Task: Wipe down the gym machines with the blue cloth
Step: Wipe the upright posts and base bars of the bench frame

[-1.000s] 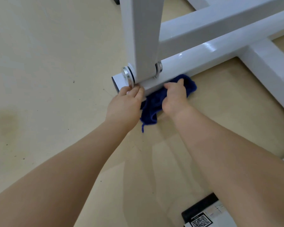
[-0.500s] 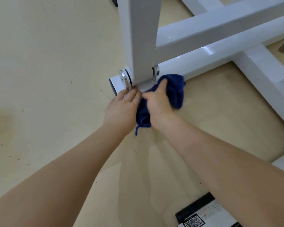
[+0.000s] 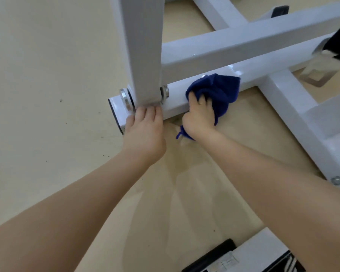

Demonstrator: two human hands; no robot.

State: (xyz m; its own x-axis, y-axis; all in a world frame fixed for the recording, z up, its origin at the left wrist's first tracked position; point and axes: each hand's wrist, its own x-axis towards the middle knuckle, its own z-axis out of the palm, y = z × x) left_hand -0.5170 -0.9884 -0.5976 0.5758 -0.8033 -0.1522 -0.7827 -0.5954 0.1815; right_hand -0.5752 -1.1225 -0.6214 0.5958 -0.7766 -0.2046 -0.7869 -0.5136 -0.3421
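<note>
the right hand (image 3: 199, 115) has its fingers curled into the blue cloth (image 3: 218, 93), pressing it against the white floor bar (image 3: 175, 103) just right of the upright post (image 3: 143, 55). the left hand (image 3: 145, 132) rests straight-fingered at the post's foot, near the bar's end.

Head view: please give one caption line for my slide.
Right hand wipes white frame bar with blue cloth; left hand steadies it.
</note>
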